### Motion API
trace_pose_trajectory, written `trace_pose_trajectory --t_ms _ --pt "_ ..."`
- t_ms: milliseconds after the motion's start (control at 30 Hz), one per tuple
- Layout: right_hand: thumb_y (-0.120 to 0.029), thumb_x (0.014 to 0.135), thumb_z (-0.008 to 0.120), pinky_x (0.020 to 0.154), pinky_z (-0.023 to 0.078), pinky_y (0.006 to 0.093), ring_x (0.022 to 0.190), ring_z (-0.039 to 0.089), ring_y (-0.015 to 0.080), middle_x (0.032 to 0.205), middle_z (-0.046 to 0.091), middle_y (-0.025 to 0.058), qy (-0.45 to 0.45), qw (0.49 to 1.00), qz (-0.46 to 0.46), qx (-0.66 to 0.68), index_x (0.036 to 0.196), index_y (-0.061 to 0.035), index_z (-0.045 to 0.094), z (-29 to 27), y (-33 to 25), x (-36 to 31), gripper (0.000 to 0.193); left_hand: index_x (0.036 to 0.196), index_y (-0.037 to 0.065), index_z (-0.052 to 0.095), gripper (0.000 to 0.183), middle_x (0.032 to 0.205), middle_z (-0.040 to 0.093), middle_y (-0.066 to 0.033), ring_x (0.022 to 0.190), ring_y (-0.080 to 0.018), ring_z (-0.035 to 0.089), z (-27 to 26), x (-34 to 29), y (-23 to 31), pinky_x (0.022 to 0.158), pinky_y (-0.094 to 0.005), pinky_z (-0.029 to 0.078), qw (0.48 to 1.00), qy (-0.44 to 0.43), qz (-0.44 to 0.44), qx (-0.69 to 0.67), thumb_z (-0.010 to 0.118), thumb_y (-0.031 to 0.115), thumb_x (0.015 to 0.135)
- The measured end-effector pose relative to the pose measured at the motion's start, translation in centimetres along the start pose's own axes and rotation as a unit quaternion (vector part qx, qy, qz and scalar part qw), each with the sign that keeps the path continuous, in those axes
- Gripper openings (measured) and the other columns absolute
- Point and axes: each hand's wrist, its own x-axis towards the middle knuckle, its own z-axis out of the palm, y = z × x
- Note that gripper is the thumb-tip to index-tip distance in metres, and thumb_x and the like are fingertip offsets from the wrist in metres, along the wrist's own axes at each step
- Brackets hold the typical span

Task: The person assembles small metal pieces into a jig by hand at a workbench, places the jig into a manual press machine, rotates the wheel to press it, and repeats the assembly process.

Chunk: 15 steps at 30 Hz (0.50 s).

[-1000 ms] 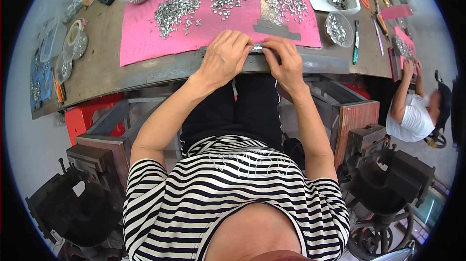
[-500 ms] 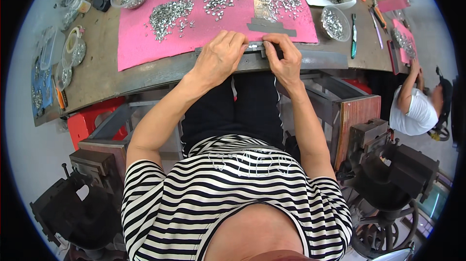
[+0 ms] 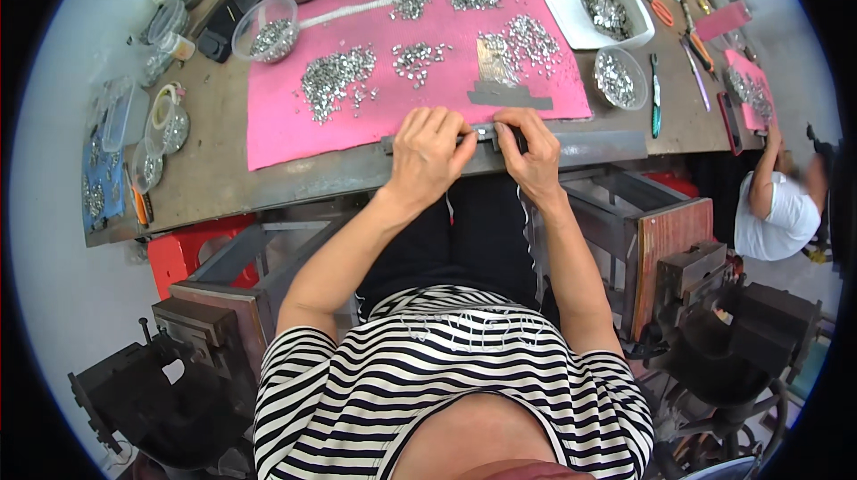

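Note:
My left hand (image 3: 428, 154) and my right hand (image 3: 533, 155) are close together at the table's near edge, over a dark metal bar (image 3: 389, 146). Small shiny metal pieces (image 3: 485, 133) show in the narrow gap between my fingertips. Both hands are closed in a pinch at the bar, and the fingers hide what is in them. Just beyond them on a pink mat (image 3: 277, 136) lie flat grey strips (image 3: 509, 99). A brass-coloured plate (image 3: 489, 58) with loose metal pieces (image 3: 536, 42) around it lies farther back.
Heaps of metal pieces (image 3: 335, 83) cover parts of the mat. A white tray (image 3: 558, 11) and a clear round tub (image 3: 641, 78) stand to the right, near a green-handled tool (image 3: 656, 96). Another tub (image 3: 241, 32) sits left. A person in white (image 3: 777, 212) works at far right.
The whole view has shifted, so table and hands appear lower and farther right. My left fingertips are nearer my right ones, and less of the metal pieces shows between them.

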Motion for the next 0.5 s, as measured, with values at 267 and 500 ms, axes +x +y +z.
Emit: trace_pose_trajectory --t_ms 267,500 --pt "0.006 0.086 0.067 0.077 0.053 0.0369 0.085 0.067 0.0298 0.094 0.069 0.0129 -0.003 1.0 0.015 0.011 0.097 0.001 0.065 -0.2 0.1 -0.4 0.012 0.098 0.008 0.071 0.012 0.086 0.071 -0.0095 0.081 -0.0309 0.065 -2.2 3.5 -4.5 0.08 -0.0432 0.048 0.999 0.031 -0.03 -0.02 0.071 0.014 0.087" --pt "0.006 0.086 0.067 0.078 0.053 0.0363 0.086 0.067 0.0293 0.095 0.069 0.0131 0.0 1.0 0.018 0.006 0.097 0.0007 0.065 0.0 0.0 -0.5 0.012 0.096 0.011 0.075 0.014 0.087 0.07 -0.0087 0.088 -0.0322 0.066 -1.7 10.0 -16.2 0.083 -0.0474 0.047 0.99 -0.01 -0.082 0.114 0.074 0.021 0.085"
